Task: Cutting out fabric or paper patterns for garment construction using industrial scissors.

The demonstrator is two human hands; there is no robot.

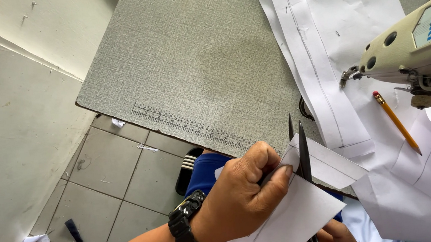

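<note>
Paper piece [291,215] between scissors [303,154] blades

The left hand [243,193], a black watch [187,229] on its wrist, pinches a white paper piece [291,215] marked with pencil lines. The right hand [334,237], mostly hidden beneath the paper, holds black scissors [303,154] with blades pointing up. On the grey worktop [193,64] lie paper patterns [334,26], a yellow pencil [397,123] and a cream sewing machine [417,44].
</note>
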